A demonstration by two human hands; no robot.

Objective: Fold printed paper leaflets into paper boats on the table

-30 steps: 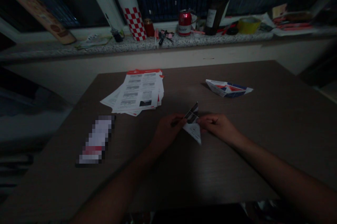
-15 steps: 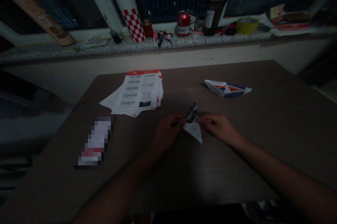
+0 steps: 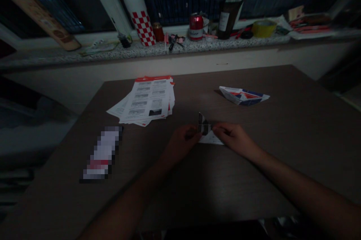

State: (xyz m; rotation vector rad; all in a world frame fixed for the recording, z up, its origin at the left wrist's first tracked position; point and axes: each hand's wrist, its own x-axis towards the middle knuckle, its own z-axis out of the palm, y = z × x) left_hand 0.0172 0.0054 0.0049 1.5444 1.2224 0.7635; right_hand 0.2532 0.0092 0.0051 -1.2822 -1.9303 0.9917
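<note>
A small folded sheet of paper (image 3: 212,138) lies between my hands over the middle of the table. Its upper part is a dark printed triangle pointing up; its lower part is white. My left hand (image 3: 188,134) pinches the left side, thumb on top. On the right side my right hand (image 3: 228,132) grips the edge between thumb and fingers. My fingers cover parts of both edges. Beyond my right hand stands a folded paper boat (image 3: 244,96), white, blue and orange.
A stack of printed sheets (image 3: 146,101) lies at the back left of the brown table (image 3: 175,191). Nearer me on the left is a phone (image 3: 103,153), its screen blurred. The stone windowsill (image 3: 113,53) holds a checkered bottle (image 3: 142,25), a red can (image 3: 196,27) and yellow tape (image 3: 264,28).
The folded paper has turned between my hands: its lower point has swung up to the right, and its dark tip has shifted left. Both hands keep hold of it.
</note>
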